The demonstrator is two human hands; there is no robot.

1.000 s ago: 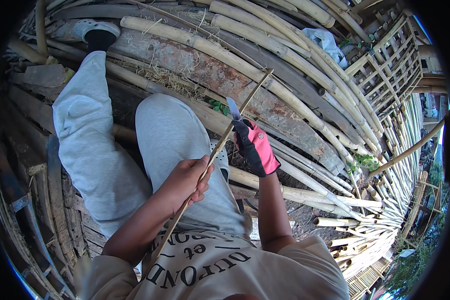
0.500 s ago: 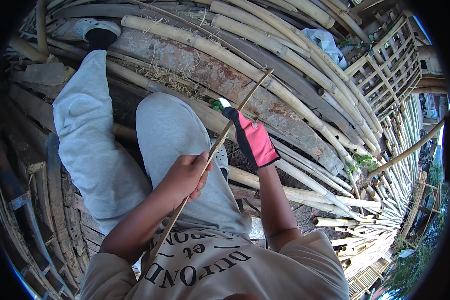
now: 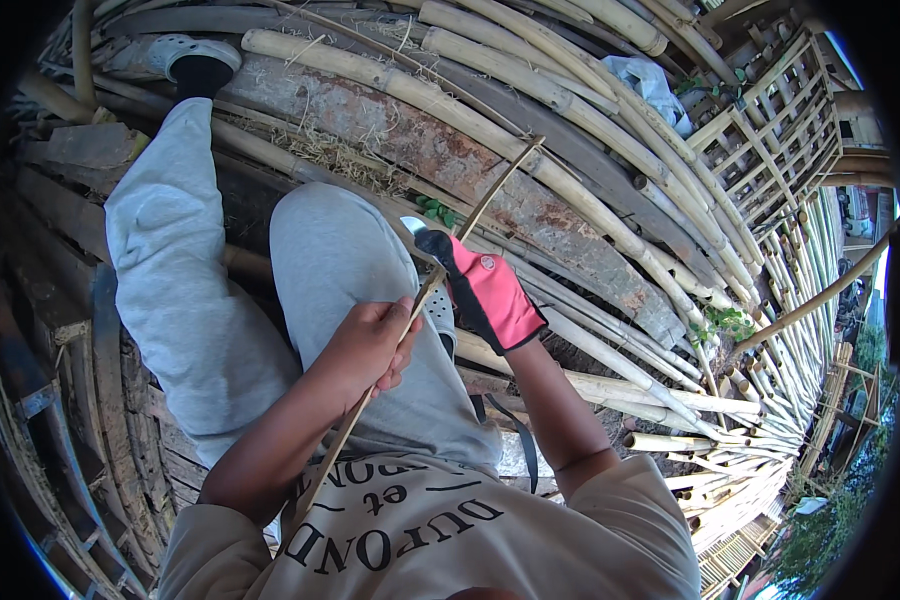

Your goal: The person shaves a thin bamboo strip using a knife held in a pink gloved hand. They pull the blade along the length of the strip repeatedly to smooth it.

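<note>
A long thin bamboo strip [image 3: 492,193] runs slantwise from near my chest, up across my knee, to beyond my gloved hand. My bare left hand [image 3: 372,345] is closed round its middle, thumb on top. My right hand [image 3: 492,293], in a pink and black work glove, is closed on a knife whose short pale blade [image 3: 412,227] sticks out past the thumb to the left. The glove's thumb side lies against the strip, just beyond my left hand. The knife's handle is hidden in the glove.
Bamboo poles [image 3: 390,85] and weathered planks [image 3: 580,225] lie in curved rows ahead, with fibre shavings [image 3: 330,160] among them. A bamboo lattice [image 3: 770,130] stands at far right, near a whitish plastic bag [image 3: 648,90]. My bent grey-clad legs [image 3: 335,240] are beneath the strip.
My right hand with the knife has slid down along the strip toward me, closer to my left hand. The left hand has barely moved and keeps its hold.
</note>
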